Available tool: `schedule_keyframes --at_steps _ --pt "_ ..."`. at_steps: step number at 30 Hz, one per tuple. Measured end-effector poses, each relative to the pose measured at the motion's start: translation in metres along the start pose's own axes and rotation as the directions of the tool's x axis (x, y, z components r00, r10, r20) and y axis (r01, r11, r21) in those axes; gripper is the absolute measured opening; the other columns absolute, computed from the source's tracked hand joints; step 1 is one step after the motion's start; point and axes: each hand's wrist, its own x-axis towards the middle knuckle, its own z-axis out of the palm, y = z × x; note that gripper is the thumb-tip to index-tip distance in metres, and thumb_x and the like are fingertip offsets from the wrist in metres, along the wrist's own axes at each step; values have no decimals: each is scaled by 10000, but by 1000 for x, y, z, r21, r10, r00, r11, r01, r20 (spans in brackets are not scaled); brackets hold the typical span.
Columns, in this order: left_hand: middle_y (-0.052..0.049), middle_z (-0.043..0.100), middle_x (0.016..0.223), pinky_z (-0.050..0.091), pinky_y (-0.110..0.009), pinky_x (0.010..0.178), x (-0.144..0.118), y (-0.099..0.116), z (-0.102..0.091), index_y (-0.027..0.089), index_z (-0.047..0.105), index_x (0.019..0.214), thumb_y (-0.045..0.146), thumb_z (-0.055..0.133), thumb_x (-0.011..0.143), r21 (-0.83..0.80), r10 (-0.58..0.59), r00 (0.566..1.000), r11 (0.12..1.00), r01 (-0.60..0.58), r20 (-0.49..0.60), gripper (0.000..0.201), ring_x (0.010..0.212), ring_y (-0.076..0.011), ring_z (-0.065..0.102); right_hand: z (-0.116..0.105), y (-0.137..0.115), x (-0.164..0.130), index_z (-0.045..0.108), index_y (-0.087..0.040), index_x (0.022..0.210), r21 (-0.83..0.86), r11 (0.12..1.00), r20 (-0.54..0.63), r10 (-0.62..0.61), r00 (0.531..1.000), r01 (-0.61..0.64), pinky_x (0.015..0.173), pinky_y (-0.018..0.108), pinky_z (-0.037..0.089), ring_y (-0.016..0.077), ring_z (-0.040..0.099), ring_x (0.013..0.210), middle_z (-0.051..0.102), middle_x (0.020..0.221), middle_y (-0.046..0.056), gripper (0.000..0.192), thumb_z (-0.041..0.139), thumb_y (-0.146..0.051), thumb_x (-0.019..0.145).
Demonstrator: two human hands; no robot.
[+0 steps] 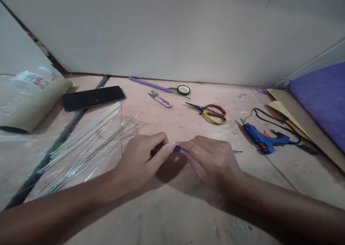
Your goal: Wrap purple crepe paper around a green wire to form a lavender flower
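Note:
Between my two hands, low over the table, is a small strip of purple paper or ribbon (178, 149), mostly covered by the fingers. My left hand (147, 157) pinches its left end with thumb and forefinger. The other end is under the closed fingers of my right hand (208, 155). Beyond the hands lie pink thread snips (161, 100) and scissors with one red and one yellow handle (212, 114). A purple twisted stem (151, 84) reaches toward a roll of green tape (183, 90) at the back.
Thin wires (88, 158) and glue sticks (83, 135) spread out at left, near a black phone (93, 98), a cardboard tube (37, 105) and a plastic bottle (29, 80). On the right are a blue glue gun (262, 137) with its cord and purple material (320, 97). A white panel (172, 33) stands behind.

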Motion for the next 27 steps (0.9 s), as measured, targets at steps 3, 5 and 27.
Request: schedule_keyframes --at_steps 3,5,27 --pt "54 631 659 398 -267 583 -1 -1 -1 209 653 917 333 565 1022 -7 37 999 999 -37 -17 185 577 -131 565 -1 3 1 742 -171 1116 46 998 -10 43 999 -42 701 298 537 172 736 763 835 910 42 173 609 -81 1051" --pt "55 629 671 399 -267 593 0 -1 -1 211 653 934 270 560 1010 4 52 998 999 -52 -28 134 587 -130 565 0 5 2 741 -186 1087 45 997 -18 66 998 -65 692 289 528 163 747 772 843 920 34 164 618 -87 1046" --pt "70 593 480 383 -215 515 3 6 -2 195 611 619 273 560 1029 -89 -75 997 993 72 -26 421 459 -80 524 1 6 1 763 -118 1079 -141 988 -52 -70 996 62 700 335 563 188 710 715 828 868 61 115 650 -123 1057"
